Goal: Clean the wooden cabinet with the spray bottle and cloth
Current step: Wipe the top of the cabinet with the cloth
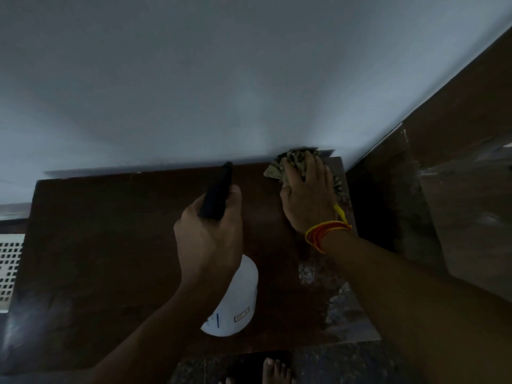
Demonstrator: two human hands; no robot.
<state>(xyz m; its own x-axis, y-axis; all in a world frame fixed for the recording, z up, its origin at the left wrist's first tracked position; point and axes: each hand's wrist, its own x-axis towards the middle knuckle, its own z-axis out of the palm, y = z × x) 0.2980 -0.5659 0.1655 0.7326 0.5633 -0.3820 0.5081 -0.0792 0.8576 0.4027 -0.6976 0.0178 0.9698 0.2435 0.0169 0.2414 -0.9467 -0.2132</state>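
At two o'clock on the wooden cabinet (116, 245) top, against the pale wall (221, 79), I see my right hand (307, 195) pressing a crumpled patterned cloth (293, 159) flat, fingers spread over it. Orange and yellow threads (324, 231) circle that wrist. At the centre, my left hand (210, 231) is curled around the black trigger head (219, 192) of a white spray bottle (238, 300), nozzle aimed toward twelve o'clock. Its body carries a blue line and a small boxed label, too blurred to read. At six o'clock, bare toes (274, 370) stand on speckled floor (332, 367).
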